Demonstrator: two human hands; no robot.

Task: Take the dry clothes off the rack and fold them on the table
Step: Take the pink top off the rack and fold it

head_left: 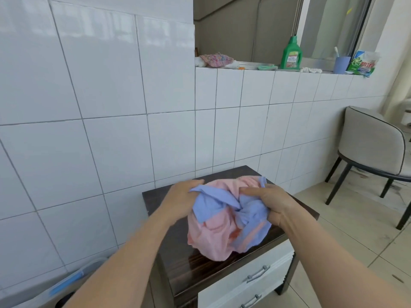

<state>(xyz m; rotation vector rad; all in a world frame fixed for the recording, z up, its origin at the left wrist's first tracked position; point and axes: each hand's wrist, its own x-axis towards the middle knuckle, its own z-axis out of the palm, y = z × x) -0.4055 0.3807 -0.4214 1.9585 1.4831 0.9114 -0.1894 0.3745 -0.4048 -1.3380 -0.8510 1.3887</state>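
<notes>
Bundle of pink and blue clothes [224, 221] lies crumpled on the dark worktop [193, 270], the landmark for this entry; no rack is in view. Left hand [180, 201] sits at the bundle's left edge, fingers curled into a blue fold. Right hand [271, 205] is at its right edge, fingers clutching bunched blue cloth. Judgement: the clothes are off the rack and the folding step is only beginning, with nothing laid flat yet. Next move likely calls for separating one garment, shaking it open and spreading it on the worktop. White drawer front [251, 281] sits below the worktop.
</notes>
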